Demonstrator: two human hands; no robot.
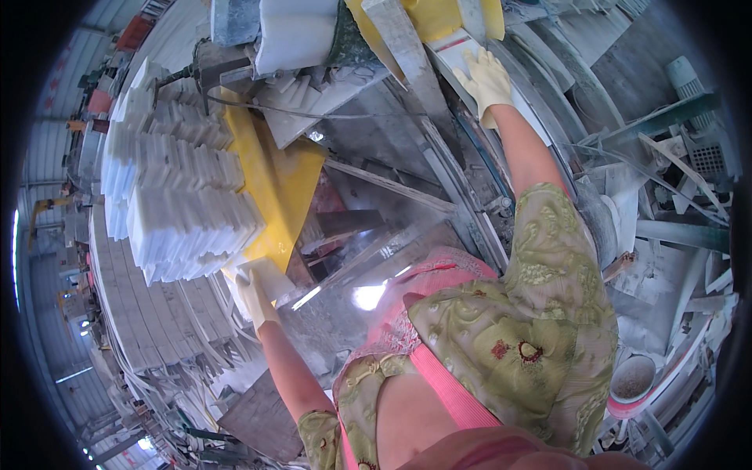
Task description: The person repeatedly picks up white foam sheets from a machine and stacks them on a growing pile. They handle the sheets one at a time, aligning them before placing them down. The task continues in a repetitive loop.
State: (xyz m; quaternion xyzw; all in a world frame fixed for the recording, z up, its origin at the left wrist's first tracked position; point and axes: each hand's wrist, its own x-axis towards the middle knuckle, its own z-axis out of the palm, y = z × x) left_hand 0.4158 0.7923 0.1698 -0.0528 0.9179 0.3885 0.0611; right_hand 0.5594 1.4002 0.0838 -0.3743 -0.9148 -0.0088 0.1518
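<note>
Two gloved hands reach well apart. Your left hand point(252, 296) is at the pale tile point(271, 277), near the lower end of the stacked white tiles point(188, 211). It should handle stiff and weighty, perhaps dusty-slick, with corners that could chip; take it by opposite edges. You can't tell whether that grip pinches it; your right hand point(482, 81) spreads its fingers over the white strip point(454, 55).
</note>
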